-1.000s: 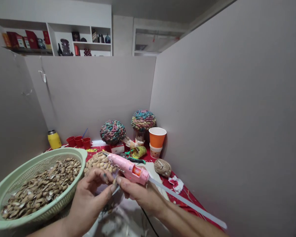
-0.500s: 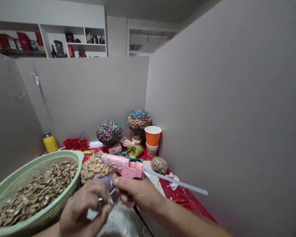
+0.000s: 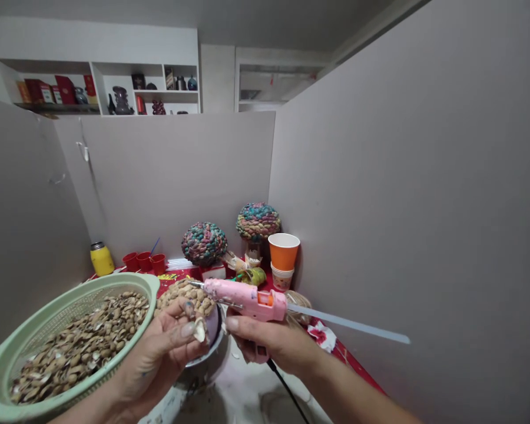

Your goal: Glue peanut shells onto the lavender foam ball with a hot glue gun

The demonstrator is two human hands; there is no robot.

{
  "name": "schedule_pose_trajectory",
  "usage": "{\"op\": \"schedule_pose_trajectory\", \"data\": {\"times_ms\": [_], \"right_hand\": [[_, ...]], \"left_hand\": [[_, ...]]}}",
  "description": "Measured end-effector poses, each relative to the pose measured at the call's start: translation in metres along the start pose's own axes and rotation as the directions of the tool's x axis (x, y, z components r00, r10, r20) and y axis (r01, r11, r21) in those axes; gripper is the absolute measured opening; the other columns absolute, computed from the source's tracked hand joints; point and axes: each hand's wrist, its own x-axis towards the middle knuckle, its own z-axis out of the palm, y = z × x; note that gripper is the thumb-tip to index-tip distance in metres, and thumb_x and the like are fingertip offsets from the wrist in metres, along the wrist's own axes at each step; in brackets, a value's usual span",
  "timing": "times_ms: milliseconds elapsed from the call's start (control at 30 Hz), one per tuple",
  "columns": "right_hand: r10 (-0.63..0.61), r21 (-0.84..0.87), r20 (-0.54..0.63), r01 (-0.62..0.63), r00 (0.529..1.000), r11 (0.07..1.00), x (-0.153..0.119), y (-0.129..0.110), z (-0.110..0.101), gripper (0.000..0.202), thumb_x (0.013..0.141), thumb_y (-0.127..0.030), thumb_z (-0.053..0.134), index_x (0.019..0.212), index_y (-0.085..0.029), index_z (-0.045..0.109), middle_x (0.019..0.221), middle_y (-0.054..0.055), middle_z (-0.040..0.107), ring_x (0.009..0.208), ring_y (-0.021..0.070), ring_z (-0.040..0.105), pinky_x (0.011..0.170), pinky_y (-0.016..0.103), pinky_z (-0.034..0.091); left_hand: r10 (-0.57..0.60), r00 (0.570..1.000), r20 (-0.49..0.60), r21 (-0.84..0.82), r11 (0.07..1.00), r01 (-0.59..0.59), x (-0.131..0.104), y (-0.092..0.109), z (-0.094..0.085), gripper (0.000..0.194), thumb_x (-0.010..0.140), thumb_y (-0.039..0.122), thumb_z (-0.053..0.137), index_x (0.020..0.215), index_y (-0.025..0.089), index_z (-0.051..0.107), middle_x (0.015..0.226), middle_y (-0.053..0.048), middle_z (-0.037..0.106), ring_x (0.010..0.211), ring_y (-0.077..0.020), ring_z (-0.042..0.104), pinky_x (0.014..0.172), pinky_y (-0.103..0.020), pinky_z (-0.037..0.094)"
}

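Note:
My right hand [image 3: 265, 335] is closed around the handle of a pink hot glue gun [image 3: 238, 297], its nozzle pointing left and a long clear glue stick [image 3: 353, 324] sticking out of its back. Between the thumb and fingers of my left hand [image 3: 172, 335] is a peanut shell half [image 3: 200, 330], hollow side showing. Just behind both hands sits a purple ball [image 3: 213, 324] partly covered with peanut shells [image 3: 181, 292], resting in a bowl [image 3: 209, 353]. The nozzle tip is over the shell-covered part; I cannot tell whether they touch.
At the left stands a green basket [image 3: 152, 288] of peanut shells. Behind are two colourful shell-covered balls [image 3: 204, 243], red cups [image 3: 158, 263], a yellow jar [image 3: 101, 259] and an orange paper cup [image 3: 284, 251]. A twine ball [image 3: 300, 303] lies by the grey right panel [image 3: 401, 194].
My left hand has turned, so the shell half now shows between its fingers. The glue gun appears further right, and the whole view has shifted with the head.

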Motion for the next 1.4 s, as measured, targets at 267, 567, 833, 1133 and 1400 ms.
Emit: {"op": "schedule_pose_trajectory", "data": {"times_ms": [267,567,833,1133,1400], "right_hand": [[-0.097,-0.035,0.009,0.097,0.995,0.995,-0.009,-0.007,-0.012,0.031,0.077,-0.046,0.070,0.065,-0.017,0.062,0.050,-0.003,0.055,0.042,0.0086,0.046,0.040,0.020,0.030],[-0.214,-0.153,-0.044,0.205,0.976,0.967,-0.005,-0.002,0.006,0.022,0.083,-0.038,0.068,0.075,-0.019,0.061,0.063,-0.003,0.053,0.055,0.0111,0.050,0.048,0.022,0.037],[-0.270,-0.302,-0.022,0.251,0.963,0.920,-0.007,-0.011,0.013,0.014,0.088,-0.027,0.063,0.076,-0.019,0.060,0.063,-0.004,0.053,0.056,0.0116,0.048,0.052,0.023,0.038],[-0.304,-0.330,-0.033,0.277,0.952,0.902,-0.009,-0.017,0.017,0.022,0.088,-0.035,0.059,0.074,-0.020,0.052,0.068,-0.003,0.047,0.059,0.0123,0.041,0.054,0.024,0.035],[-0.403,-0.417,-0.018,0.360,0.915,0.835,-0.005,-0.008,0.015,0.021,0.090,-0.035,0.055,0.076,-0.020,0.052,0.072,0.000,0.051,0.063,0.0152,0.044,0.059,0.028,0.037]], "left_hand": [[-0.015,1.000,-0.005,-0.020,1.000,0.015,0.003,-0.005,-0.006,0.022,0.072,0.015,0.080,0.087,0.019,0.065,0.084,0.001,0.066,0.073,-0.0109,0.062,0.075,-0.025,0.054],[-0.084,0.996,0.037,0.000,0.996,0.084,0.006,-0.018,-0.009,0.016,0.075,0.015,0.078,0.084,0.014,0.065,0.083,-0.002,0.066,0.072,-0.0108,0.060,0.069,-0.025,0.052],[-0.103,0.994,0.024,-0.005,0.995,0.103,0.007,-0.023,-0.007,0.018,0.073,0.016,0.080,0.080,0.014,0.064,0.081,-0.003,0.068,0.072,-0.0127,0.062,0.068,-0.027,0.051],[-0.149,0.989,-0.005,-0.104,0.984,0.148,0.009,-0.025,-0.010,0.019,0.069,0.015,0.083,0.082,0.013,0.069,0.076,-0.003,0.070,0.067,-0.0113,0.063,0.070,-0.026,0.053],[-0.166,0.986,0.033,-0.151,0.974,0.169,0.012,-0.027,-0.014,0.021,0.067,0.010,0.082,0.083,0.012,0.069,0.074,-0.003,0.069,0.064,-0.0104,0.065,0.067,-0.023,0.054]]}}
